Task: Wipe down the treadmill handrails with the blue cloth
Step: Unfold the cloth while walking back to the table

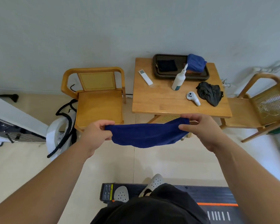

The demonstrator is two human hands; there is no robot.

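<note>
- Our left hand point(97, 131) pinches the left end of the blue cloth point(145, 136). Our right hand point(199, 126) pinches the right end. Both hands are gripping it.
- The cloth hangs in the air between our hands, just in front of the near edge of the wooden table point(160, 101). Its middle sags down.
- It looks soft, light and floppy. We think it will not break and will not slip much.
- For wiping, we think it is best to bunch it into one palm, so it can wrap round a rail.
- Far from us on the table stands a white spray bottle point(178, 80). A black rag point(209, 92) lies to its right.
- Near our feet lies the dark treadmill deck point(208, 193). We cannot see the handrails here.
</note>
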